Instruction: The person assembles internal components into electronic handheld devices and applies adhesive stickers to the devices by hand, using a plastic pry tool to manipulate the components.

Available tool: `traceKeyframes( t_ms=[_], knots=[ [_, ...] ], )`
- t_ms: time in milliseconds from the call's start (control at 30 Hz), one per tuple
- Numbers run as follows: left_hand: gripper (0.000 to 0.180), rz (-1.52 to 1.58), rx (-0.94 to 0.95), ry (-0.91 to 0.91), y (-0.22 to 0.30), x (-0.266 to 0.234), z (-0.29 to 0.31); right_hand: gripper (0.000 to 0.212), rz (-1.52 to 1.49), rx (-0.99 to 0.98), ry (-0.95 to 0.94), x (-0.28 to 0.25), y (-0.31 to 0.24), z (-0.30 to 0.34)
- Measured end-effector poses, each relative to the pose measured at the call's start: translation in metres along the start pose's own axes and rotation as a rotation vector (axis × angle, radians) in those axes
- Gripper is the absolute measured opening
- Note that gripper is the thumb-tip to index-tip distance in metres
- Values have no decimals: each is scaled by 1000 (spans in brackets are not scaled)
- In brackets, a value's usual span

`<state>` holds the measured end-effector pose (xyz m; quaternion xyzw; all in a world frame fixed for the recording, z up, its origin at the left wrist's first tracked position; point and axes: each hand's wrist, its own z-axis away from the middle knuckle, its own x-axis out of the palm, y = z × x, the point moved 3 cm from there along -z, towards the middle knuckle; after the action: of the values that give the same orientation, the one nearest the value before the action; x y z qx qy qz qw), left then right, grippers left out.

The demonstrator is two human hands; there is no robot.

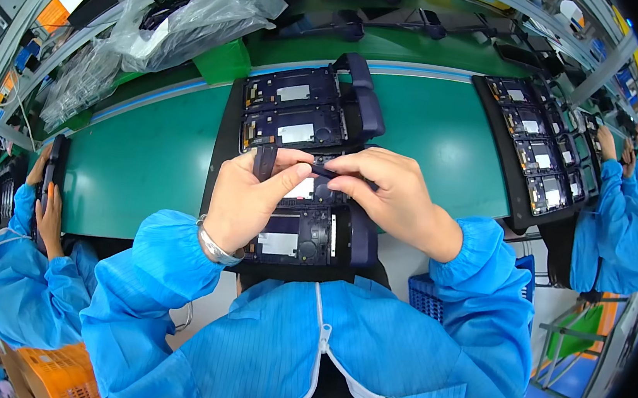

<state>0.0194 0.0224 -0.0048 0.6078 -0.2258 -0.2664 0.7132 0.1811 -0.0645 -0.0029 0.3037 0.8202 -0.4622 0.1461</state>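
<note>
My left hand (242,195) is closed, thumb against forefinger, with a short black strip (264,162) standing up between its fingers. Opposite it, my right hand (394,191) pinches a thin dark piece (323,171) that reaches toward my left thumb tip. Whether the strip and the thin piece are joined, I cannot tell. Both hands hover over a column of opened dark electronic units, among them a far unit (291,91), a second unit (295,128) and a near unit (283,242). The unit under my hands is partly hidden.
The units lie on a black board (224,142) across a green bench (136,164). A similar loaded board (495,151) lies to the right. Beyond are clear plastic bags (190,14) and a green shelf (304,46). Co-workers sit left and right; a blue basket (425,296) stands below.
</note>
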Motion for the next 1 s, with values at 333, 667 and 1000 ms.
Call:
traceKeyframes(
  t_ms=[333, 667, 1000],
  knots=[
    [25, -628, 129, 56, 30, -46, -72, 11, -200, 320, 267, -68, 73, -49],
    [33, -989, 478, -58, -7, -38, -186, 43, -723, 1005, 169, -46, 187, -94],
    [36, -1165, 502, -285, -1, -15, -207, 36, -769, 981, 104, -48, 189, -113]
  ],
)
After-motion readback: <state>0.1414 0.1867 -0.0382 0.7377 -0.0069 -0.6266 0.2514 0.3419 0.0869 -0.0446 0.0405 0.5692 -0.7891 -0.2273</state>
